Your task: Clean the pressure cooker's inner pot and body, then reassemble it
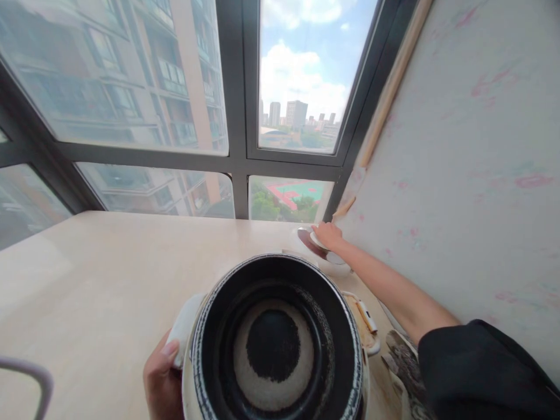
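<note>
A round pot (328, 326) with a dark, worn inside and a pale outer wall fills the lower middle, its mouth turned towards me. Its bottom shows a grey ring around a black patch. My left hand (161, 373) is closed on the white handle (186, 326) at the pot's left side; part of the hand is hidden behind the pot. Beyond the pot, my right hand (329, 234) reaches to a round lid (333, 256) with a white rim and a brownish middle. Its fingers are closed at the lid's top, where the knob is mostly covered.
The pale ledge (109, 274) runs up to dark-framed windows (238, 157). A flowered wall (459, 175) stands close on the right. Beside the pot are a wire handle with a pale grip (366, 317) and patterned cloth (405, 359). A grey curved bar (37, 373) is at lower left.
</note>
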Tool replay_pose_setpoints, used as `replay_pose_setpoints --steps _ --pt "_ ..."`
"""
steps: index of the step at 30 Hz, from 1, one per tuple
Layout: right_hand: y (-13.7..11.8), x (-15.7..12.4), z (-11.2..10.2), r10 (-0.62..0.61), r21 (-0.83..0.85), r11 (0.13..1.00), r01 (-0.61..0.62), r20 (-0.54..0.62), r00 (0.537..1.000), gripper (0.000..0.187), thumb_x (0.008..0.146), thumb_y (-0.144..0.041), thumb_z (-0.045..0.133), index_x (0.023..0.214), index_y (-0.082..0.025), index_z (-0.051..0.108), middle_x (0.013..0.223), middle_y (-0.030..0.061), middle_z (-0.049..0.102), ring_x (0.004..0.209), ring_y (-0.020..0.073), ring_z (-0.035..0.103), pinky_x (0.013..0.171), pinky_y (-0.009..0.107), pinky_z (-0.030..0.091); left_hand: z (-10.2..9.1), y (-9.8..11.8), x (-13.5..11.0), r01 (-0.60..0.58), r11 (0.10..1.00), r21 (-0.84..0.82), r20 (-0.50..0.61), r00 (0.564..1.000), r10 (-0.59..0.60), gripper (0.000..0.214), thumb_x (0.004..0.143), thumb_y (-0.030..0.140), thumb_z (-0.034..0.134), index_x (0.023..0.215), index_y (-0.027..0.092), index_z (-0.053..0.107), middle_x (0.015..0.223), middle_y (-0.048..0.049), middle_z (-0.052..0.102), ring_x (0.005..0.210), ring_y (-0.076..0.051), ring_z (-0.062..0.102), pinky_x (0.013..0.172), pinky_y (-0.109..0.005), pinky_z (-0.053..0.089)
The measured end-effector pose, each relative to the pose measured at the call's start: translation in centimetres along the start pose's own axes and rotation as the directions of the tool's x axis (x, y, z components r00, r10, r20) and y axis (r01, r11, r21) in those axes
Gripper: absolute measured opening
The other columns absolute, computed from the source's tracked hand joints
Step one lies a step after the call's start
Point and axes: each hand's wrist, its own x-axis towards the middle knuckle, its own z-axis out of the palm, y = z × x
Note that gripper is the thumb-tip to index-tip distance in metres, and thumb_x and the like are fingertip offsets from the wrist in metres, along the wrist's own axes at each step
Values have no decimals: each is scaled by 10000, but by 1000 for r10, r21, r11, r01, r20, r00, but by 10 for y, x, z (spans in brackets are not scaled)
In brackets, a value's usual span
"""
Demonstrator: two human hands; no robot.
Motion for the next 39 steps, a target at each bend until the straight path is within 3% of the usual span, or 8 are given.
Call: replay_pose_setpoints --steps 4,9,14,20,25,28,35,39 --pt "-3 9 11 134 -91 988 -126 86 987 493 1049 -426 475 1172 -16 718 1163 307 718 1145 335 694 892 362 507 -6 -6 -1 39 999 -8 -5 999 -40 276 691 467 590 807 247 710 584 -14 651 542 -271 616 470 -378 503" --pt "-5 13 19 119 -125 987 -105 116 986 540 1052 -475 440 1200 -32 709 1210 293 707 1189 327 674 933 358 492 -8 -8 -1 50 999 -16 -17 999 -50 286 715 472 572 849 273 727 686 -28 717 577 -283 639 473 -393 521" --pt "-12 8 28 113 -142 985 -95 128 985 519 1040 -463 467 1211 -29 695 1207 295 701 1174 332 678 911 355 494 -8 -8 0 30 999 17 1 1000 -30 284 720 470 568 819 263 735 663 -48 704 579 -291 650 456 -395 518" --pt "-18 -1 34 117 -160 982 -97 117 986 494 1047 -435 437 1234 -42 670 1228 288 683 1173 311 668 932 349 482 -13 -11 7 101 990 -103 -2 995 -102 235 594 429 679 748 255 712 615 -40 674 601 -300 644 455 -388 514" --pt "-19 -8 41 107 -166 982 -90 97 989 494 1049 -435 415 1229 -49 666 1218 285 676 1161 327 665 929 374 483 -12 -18 11 33 994 -101 -33 999 -36 244 638 462 653 749 248 689 599 -20 656 610 -284 639 485 -369 517" --pt "-17 -10 44 86 -165 984 -69 95 992 496 1052 -430 400 1244 -48 651 1219 275 674 1173 333 656 940 381 477 -7 -13 8 7 996 -86 -39 999 -11 228 597 449 673 694 244 647 566 -10 626 615 -282 633 490 -362 515" --pt "-1 -29 28 -9 -143 989 29 143 990 489 1018 -487 478 1366 -162 589 1291 188 662 1182 297 645 954 362 467 3 4 1 -19 997 -69 -8 1000 19 207 566 418 643 606 242 542 530 -5 565 620 -264 600 490 -341 474" --pt "8 -67 14 -26 -92 995 27 16 1000 475 1012 -410 501 1399 -139 558 1321 223 629 1225 329 595 986 412 447 7 4 0 -27 996 -80 30 999 29 239 551 430 626 599 234 498 490 24 486 596 -228 563 509 -324 469"
